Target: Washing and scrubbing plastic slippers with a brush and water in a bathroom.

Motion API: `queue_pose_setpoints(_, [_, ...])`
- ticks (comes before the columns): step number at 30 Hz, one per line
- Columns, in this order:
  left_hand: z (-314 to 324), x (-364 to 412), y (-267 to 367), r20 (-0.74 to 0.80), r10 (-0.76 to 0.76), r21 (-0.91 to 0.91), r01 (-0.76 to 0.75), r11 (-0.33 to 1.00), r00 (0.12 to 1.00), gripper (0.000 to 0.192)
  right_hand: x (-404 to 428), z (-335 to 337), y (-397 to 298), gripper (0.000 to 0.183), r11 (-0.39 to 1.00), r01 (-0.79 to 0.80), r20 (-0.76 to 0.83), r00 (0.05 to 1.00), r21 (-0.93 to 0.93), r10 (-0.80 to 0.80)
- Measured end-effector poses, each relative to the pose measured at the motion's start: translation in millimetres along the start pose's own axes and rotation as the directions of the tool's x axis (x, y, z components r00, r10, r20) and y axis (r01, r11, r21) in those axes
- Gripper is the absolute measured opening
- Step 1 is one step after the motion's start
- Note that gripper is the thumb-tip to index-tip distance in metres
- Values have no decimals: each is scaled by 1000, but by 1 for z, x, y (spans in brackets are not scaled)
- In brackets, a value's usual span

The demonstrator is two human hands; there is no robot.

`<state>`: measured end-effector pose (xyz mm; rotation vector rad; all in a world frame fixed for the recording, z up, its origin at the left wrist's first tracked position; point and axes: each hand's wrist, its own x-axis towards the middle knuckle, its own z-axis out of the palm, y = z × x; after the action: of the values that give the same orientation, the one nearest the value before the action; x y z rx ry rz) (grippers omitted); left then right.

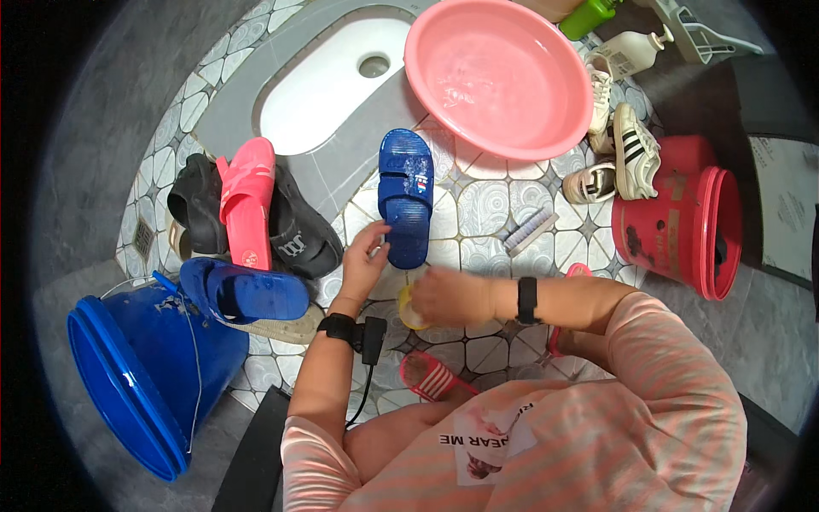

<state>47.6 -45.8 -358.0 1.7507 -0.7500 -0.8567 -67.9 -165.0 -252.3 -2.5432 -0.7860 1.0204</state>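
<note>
A wet blue slide sandal lies on the tiled floor before me, its toe end away from me. At its lower left edge is my left hand, fingers apart and holding nothing that I can see. My right hand is blurred and curled over a round yellow thing, just below the sandal's near end; whether it grips that thing I cannot tell. To the right lies a scrubbing brush with pale bristles. A second blue slide rests on a beige shoe at the left.
A pink basin of water stands beyond the slide, beside a white squat toilet. At left are black slippers, a pink slide and a tipped blue bucket. White sneakers and a tipped red bucket lie right.
</note>
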Motion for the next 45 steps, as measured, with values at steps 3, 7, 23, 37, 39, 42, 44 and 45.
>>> queue_pose_setpoints(3, [4,2,-6,-100,-57,-178,39,983,993,28,20,5,45,36,949,-207,-127,962,237,241])
queue_pose_setpoints(7, [6,7,-8,-99,-182,-290,147,946,978,26,47,71,61,47,954,-287,-654,705,91,275])
queue_pose_setpoints(23, [20,21,14,-234,-237,-213,188,959,943,31,4,74,1,24,933,161,-543,776,-321,-320])
queue_pose_setpoints(37, [23,12,32,255,166,709,-301,638,953,59,15,1,119,29,856,-173,-811,275,486,516])
queue_pose_setpoints(39, [21,12,32,293,129,668,-300,681,947,57,26,0,143,35,831,-187,-790,257,524,556])
queue_pose_setpoints(42, [14,11,38,290,64,676,-252,693,955,57,20,3,153,47,689,-443,-396,587,573,706])
queue_pose_setpoints(44, [12,8,37,285,18,685,-216,696,958,55,9,15,150,47,714,-413,-447,574,565,686])
queue_pose_setpoints(45, [13,8,39,265,49,692,-225,686,963,56,-1,20,147,47,742,-384,-506,554,549,661])
